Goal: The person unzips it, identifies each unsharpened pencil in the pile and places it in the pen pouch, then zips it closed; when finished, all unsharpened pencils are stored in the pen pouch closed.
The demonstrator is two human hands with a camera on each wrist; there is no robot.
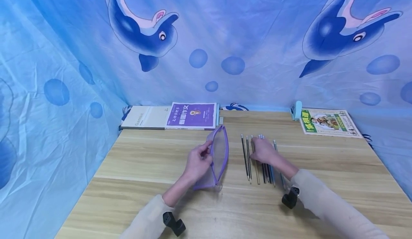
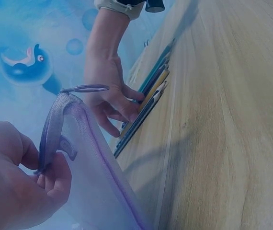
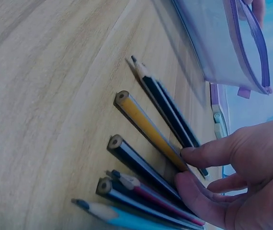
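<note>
My left hand (image 1: 197, 164) pinches the near edge of a purple zip pouch (image 1: 226, 153) of see-through mesh, its mouth spread wide. On the table to the right, my right hand (image 1: 265, 151) reaches down into a row of pencils. Its thumb and a finger close on either side of a yellow pencil (image 3: 148, 125), toward the end away from its flat unsharpened tip. Two dark pencils (image 3: 163, 103) lie on one side of it. Across from them are several more, among them a light blue pencil (image 3: 112, 213) with a sharpened point.
A white book (image 1: 146, 117) and a purple book (image 1: 192, 115) lie at the back left of the wooden table (image 1: 135, 160). At the back right is a green-and-yellow booklet (image 1: 329, 122) beside a light blue object (image 1: 297, 110). A blue dolphin curtain (image 1: 257, 85) hangs behind.
</note>
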